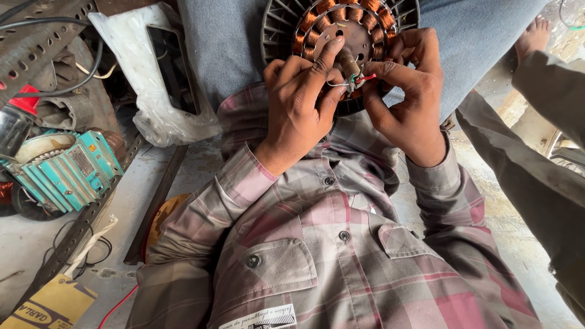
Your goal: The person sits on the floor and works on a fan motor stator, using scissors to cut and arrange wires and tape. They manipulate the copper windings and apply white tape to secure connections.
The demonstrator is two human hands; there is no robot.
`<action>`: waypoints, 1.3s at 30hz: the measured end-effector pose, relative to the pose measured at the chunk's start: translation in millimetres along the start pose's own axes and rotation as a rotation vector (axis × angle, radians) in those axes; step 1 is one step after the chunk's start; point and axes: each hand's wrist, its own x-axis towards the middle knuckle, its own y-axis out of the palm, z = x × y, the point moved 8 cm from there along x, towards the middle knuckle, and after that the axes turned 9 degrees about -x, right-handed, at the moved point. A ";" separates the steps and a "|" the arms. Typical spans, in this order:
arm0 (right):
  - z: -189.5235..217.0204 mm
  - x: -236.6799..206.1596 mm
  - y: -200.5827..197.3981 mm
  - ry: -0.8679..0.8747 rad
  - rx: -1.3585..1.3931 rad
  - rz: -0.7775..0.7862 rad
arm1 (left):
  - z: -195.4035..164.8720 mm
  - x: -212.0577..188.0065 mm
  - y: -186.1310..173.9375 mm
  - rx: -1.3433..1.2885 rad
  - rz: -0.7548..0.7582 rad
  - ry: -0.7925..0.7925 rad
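Note:
A round motor stator (341,30) with several copper coils and a dark finned rim rests on my lap at the top of the head view. My left hand (301,103) pinches thin wire leads (353,80) at the stator's centre, index finger stretched up over the hub. My right hand (408,91) grips the same red, green and white leads from the right, fingers curled over the rim. Both hands touch the stator. My plaid shirt sleeves fill the lower frame.
A teal motor housing (67,170) lies at the left, with a red-capped bottle (18,119) behind it. A white plastic bag holding a dark flat panel (164,67) sits upper left. Perforated metal strips (73,234) cross the floor. Another person's leg (536,164) and bare foot (535,35) are at right.

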 end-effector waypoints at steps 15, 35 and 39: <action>-9.5 -7.6 0.1 0.005 -0.044 -0.002 | -1.5 1.2 0.0 -0.005 0.000 0.012; -8.2 -18.5 3.1 0.068 0.166 -0.140 | -2.6 2.3 -9.5 -0.011 -0.004 0.045; 2.2 -22.2 0.5 0.049 0.130 -0.206 | -5.0 3.6 -14.2 -0.003 0.012 0.083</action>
